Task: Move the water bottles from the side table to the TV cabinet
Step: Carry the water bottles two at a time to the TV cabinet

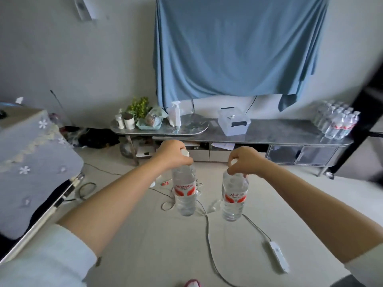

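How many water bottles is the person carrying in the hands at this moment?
2. One bottle hangs by its cap from the left hand; the other bottle hangs from the right hand. More bottles stand grouped on the TV cabinet, uncounted.

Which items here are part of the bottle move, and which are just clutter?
Job:
- left hand holding bottle
- right hand holding second bottle
- TV cabinet
- bottles already there

Clutter:
- spray bottle
- clear storage box
- plant
- power strip
- blue cloth
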The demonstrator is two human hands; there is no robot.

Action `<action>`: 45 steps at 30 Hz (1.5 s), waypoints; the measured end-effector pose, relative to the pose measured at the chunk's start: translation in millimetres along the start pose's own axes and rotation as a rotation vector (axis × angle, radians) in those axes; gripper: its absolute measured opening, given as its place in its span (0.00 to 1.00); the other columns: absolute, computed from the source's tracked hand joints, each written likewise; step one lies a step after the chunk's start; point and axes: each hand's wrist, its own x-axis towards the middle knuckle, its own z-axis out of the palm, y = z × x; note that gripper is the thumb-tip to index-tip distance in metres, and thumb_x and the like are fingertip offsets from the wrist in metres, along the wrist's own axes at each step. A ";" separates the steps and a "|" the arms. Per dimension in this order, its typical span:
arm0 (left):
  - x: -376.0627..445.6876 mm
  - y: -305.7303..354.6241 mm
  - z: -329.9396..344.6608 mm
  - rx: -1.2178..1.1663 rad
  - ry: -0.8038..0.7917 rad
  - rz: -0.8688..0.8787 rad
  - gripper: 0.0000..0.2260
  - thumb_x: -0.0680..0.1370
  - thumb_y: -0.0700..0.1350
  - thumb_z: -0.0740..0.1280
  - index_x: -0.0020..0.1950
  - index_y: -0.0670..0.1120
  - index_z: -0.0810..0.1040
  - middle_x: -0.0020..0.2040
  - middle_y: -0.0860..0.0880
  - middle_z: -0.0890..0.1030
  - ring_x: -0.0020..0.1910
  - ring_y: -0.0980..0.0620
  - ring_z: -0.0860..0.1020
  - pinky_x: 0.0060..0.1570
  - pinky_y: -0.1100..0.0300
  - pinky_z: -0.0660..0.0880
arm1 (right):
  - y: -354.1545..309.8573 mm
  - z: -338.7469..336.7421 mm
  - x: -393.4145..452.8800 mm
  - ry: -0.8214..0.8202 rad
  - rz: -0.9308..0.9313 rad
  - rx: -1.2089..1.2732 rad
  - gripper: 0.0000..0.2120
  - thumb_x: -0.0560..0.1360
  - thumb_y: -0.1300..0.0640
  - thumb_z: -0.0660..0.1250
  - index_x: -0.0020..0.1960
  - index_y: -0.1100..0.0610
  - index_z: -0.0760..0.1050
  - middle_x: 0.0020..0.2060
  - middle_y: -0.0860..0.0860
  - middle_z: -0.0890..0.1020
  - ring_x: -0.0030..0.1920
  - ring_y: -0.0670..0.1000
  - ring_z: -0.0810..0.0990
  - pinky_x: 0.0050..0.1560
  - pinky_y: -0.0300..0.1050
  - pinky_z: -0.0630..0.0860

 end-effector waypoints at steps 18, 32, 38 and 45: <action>313.6 93.3 59.5 0.060 -0.240 0.258 0.09 0.70 0.44 0.72 0.43 0.43 0.74 0.44 0.47 0.74 0.44 0.49 0.72 0.33 0.62 0.67 | 145.3 -109.5 187.2 0.326 0.375 0.154 0.10 0.69 0.62 0.70 0.49 0.64 0.80 0.36 0.51 0.74 0.42 0.52 0.71 0.31 0.30 0.64; 489.4 314.9 191.6 0.003 -0.304 0.351 0.09 0.71 0.46 0.71 0.41 0.45 0.71 0.42 0.49 0.73 0.43 0.50 0.71 0.33 0.61 0.66 | 370.5 -260.1 287.8 0.312 0.422 0.098 0.11 0.67 0.62 0.71 0.49 0.63 0.81 0.42 0.52 0.75 0.44 0.51 0.72 0.32 0.32 0.65; 556.6 395.9 232.7 -0.050 -0.288 0.331 0.14 0.71 0.45 0.70 0.32 0.48 0.65 0.34 0.53 0.68 0.42 0.50 0.70 0.28 0.65 0.63 | 455.1 -313.3 314.1 0.435 0.527 0.168 0.06 0.67 0.64 0.71 0.44 0.59 0.80 0.40 0.53 0.75 0.34 0.50 0.71 0.25 0.32 0.68; 635.9 472.3 283.8 -0.027 -0.312 0.368 0.19 0.71 0.43 0.70 0.28 0.47 0.61 0.30 0.52 0.64 0.31 0.53 0.65 0.27 0.65 0.58 | 549.9 -362.4 355.0 0.419 0.674 0.240 0.02 0.67 0.64 0.70 0.38 0.59 0.78 0.31 0.51 0.73 0.32 0.49 0.72 0.28 0.37 0.69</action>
